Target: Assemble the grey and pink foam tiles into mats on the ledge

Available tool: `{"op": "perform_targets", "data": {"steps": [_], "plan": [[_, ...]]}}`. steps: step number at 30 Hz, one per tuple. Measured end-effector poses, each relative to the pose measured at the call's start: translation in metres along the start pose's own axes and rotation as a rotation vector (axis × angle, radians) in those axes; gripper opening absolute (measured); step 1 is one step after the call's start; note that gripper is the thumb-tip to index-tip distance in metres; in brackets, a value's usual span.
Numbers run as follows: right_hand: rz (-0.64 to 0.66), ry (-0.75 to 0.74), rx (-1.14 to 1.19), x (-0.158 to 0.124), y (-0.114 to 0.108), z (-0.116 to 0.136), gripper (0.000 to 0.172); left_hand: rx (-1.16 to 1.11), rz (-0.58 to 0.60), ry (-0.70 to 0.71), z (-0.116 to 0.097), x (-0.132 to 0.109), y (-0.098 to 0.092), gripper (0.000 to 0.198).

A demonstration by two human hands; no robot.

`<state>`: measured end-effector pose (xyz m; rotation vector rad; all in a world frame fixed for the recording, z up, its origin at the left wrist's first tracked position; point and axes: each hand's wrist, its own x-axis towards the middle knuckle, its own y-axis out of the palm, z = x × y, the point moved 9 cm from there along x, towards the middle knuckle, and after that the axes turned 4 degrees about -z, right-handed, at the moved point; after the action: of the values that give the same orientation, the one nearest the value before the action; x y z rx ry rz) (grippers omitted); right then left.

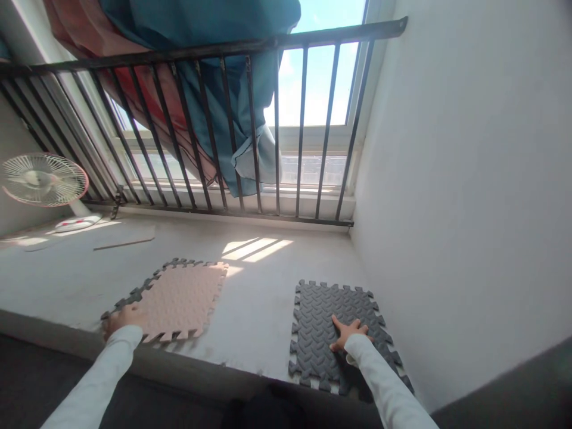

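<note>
My left hand (123,319) rests at the near left corner of a pink foam puzzle mat (181,301), its fingers on the interlocking edge. A dark grey edge (138,292) shows beneath that mat's left side, and it looks like a second foam mat. To the right, a grey foam puzzle mat (326,322) with a tread pattern lies flat on the concrete floor. My right hand (348,333) presses on it with fingers spread, holding nothing. White sleeves cover both my forearms.
A white wall (447,179) stands to the right. Ahead is a black metal railing (223,119) before a window, with blue and red cloth hanging beyond. A white floor fan (44,179) stands at the left, near a thin strip (125,241) on the floor.
</note>
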<state>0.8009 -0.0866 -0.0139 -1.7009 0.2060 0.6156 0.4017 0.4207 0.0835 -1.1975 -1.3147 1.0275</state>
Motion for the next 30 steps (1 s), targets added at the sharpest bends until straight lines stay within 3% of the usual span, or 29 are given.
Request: {"op": "perform_targets", "data": {"steps": [1,4,6,8,11,18,25,30], "plan": [[0.0,-0.001,0.003,0.0,0.0,0.0,0.095,0.031,0.042,0.105,-0.02,-0.018,0.013,0.024],[0.001,-0.009,0.014,0.001,0.002,0.0,0.095,0.07,0.189,0.605,-0.094,-0.085,0.05,0.028],[-0.003,-0.01,0.013,0.001,0.002,0.0,0.093,0.076,0.239,0.806,-0.123,-0.122,0.064,0.03],[-0.008,-0.01,0.004,0.0,0.001,-0.001,0.091,0.083,0.256,0.895,-0.136,-0.141,0.071,0.034],[-0.005,-0.011,-0.006,-0.002,0.0,-0.001,0.089,0.115,0.258,0.93,-0.139,-0.142,0.075,0.04],[-0.005,-0.009,-0.006,0.0,0.002,0.0,0.09,0.237,0.239,0.893,-0.12,-0.109,0.073,0.051],[-0.024,-0.01,-0.009,0.005,0.005,-0.001,0.09,0.222,0.223,0.811,-0.101,-0.081,0.061,0.048],[-0.019,-0.01,-0.008,0.004,0.005,-0.001,0.09,0.229,0.279,0.746,-0.097,-0.077,0.055,0.047]]}}
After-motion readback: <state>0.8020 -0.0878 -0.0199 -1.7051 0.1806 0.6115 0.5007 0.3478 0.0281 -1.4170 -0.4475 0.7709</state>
